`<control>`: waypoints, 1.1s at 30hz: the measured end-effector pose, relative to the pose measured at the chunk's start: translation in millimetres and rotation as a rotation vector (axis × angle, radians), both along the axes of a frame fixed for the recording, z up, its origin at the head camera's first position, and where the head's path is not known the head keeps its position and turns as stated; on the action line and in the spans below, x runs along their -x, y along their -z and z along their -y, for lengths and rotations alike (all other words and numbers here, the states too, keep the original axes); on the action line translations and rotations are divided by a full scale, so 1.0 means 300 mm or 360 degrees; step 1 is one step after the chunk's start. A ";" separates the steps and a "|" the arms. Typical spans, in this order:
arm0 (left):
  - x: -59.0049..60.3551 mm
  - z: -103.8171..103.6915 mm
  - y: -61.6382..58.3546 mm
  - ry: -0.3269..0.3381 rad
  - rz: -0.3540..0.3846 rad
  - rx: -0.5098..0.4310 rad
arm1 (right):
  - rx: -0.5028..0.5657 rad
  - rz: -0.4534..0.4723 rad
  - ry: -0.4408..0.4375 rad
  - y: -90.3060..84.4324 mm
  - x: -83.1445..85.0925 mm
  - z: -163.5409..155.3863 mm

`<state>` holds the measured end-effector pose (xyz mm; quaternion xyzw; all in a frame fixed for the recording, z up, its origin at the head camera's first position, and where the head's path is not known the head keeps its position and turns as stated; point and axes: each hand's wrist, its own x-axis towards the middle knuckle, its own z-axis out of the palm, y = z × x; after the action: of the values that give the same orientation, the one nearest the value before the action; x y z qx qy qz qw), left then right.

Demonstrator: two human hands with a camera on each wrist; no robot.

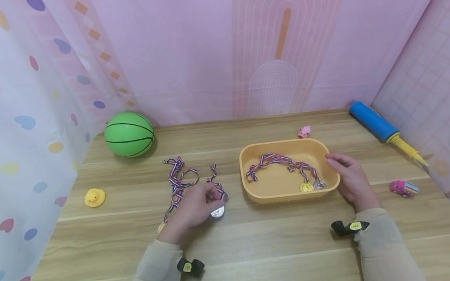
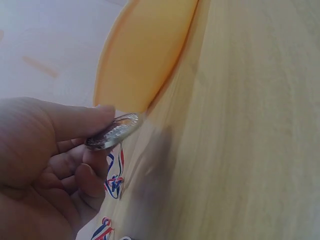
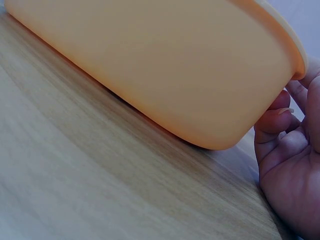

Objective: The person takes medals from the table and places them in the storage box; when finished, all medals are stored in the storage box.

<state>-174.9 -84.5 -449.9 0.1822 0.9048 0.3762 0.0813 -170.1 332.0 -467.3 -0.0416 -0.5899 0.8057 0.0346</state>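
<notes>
My left hand [image 1: 197,205] pinches a silver medal [image 2: 114,132] between thumb and fingers, left of an orange plastic bin [image 1: 287,197]. The medal's striped ribbon [image 2: 115,184] trails down from it. In the head view, my right hand [image 1: 352,180] grips the bin's right end, thumb at the rim and fingers against the outside wall. Inside the bin lie a gold medal [image 1: 306,187] and another silver medal [image 1: 320,184] with red, white and blue ribbons [image 1: 273,158]. Beside my left hand is another gold medal [image 1: 161,227], partly hidden by the wrist, with a tangled ribbon [image 1: 176,179].
A green ball [image 1: 129,135] and a yellow rubber duck [image 1: 94,197] are at the left. Behind the bin stands a small pink pig [image 1: 304,131]. To the right lie a blue and yellow pump [image 1: 376,123] and a pink toy car [image 1: 403,188]. Curtains surround the wooden table [image 1: 273,256].
</notes>
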 end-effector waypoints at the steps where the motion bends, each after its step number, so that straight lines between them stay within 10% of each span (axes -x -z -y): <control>1: 0.001 0.000 -0.002 -0.0007 -0.0009 -0.0018 | -0.0002 -0.0001 -0.0001 0.000 0.000 -0.001; 33: 0.011 0.069 -0.103 -0.0393 -0.0049 -0.0557 | 0.0004 -0.0028 -0.0002 0.005 0.007 0.001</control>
<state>-178.2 -105.3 -419.1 0.0869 0.8423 0.5319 -0.0122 -172.0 331.6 -468.6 -0.0341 -0.5885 0.8068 0.0391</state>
